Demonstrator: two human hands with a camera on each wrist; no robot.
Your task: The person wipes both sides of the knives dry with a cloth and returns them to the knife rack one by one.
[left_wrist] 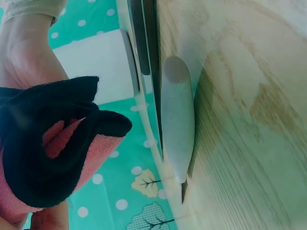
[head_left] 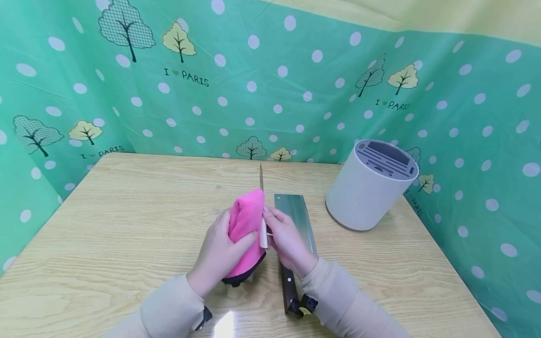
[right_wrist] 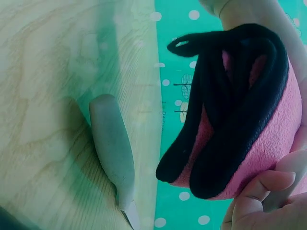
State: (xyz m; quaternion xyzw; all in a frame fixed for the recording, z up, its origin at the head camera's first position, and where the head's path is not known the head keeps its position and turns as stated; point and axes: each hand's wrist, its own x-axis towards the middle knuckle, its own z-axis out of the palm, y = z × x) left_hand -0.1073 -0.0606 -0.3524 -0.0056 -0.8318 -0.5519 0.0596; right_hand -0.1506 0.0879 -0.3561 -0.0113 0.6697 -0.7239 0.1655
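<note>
In the head view my left hand (head_left: 221, 253) grips a folded pink cloth (head_left: 248, 213) with black edging. My right hand (head_left: 289, 239) is at the cloth's right side; in the right wrist view its thumb and fingers (right_wrist: 259, 191) pinch a pale, smooth object (right_wrist: 276, 199), partly hidden. A small knife with a whitish handle (left_wrist: 177, 120) lies on the table under the hands, its blade (head_left: 261, 176) pointing away. Beside the right hand lies a cleaver (head_left: 293, 211) with a dark handle, its middle covered by that hand.
A white cylindrical knife holder (head_left: 363, 192) with a slotted purple-grey top stands at the right of the wooden table (head_left: 139, 211). Green dotted fabric (head_left: 253, 94) hangs behind and at the sides.
</note>
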